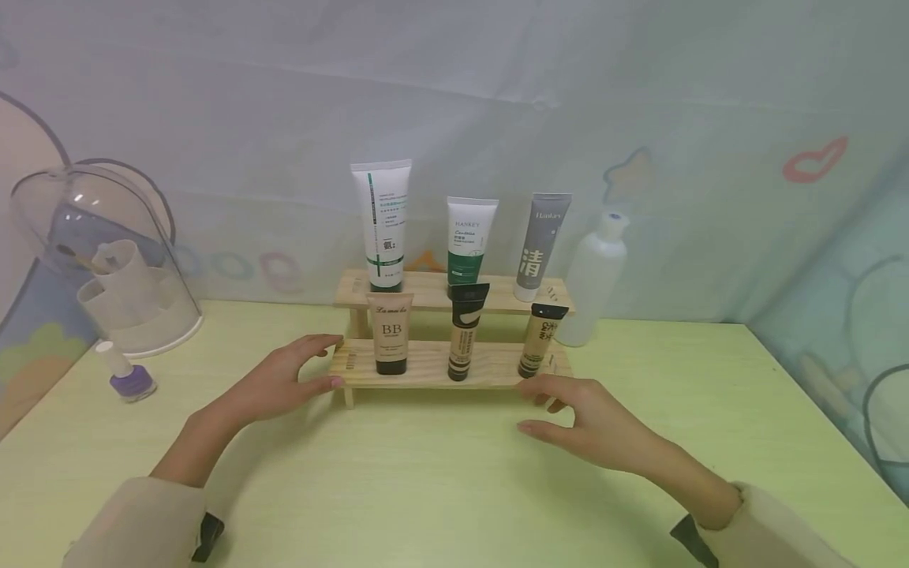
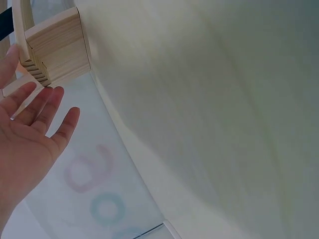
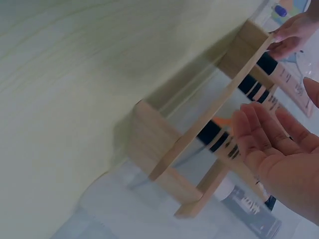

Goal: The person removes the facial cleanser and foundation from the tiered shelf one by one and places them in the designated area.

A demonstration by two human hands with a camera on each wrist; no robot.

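Rack (image 1: pixel 428 363), long axis left to right, low side nearest, hands (image 1: pixel 284 379) (image 1: pixel 592 414) loosely spread at either end

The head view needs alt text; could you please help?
A left hand and right hand are at opposite ends of a two-tier rack holding six tubes; nail polish and a clear dome stand left, a bottle behind.

The left hand (image 1: pixel 280 383) extends forward from the lower left, its thumb parted from its loosely bent fingers. The right hand (image 1: pixel 592 414) angles in from the lower right, fingers gently curved and thumb apart. Both bare wrists (image 1: pixel 218 422) emerge from pale sleeves (image 1: pixel 138 522).
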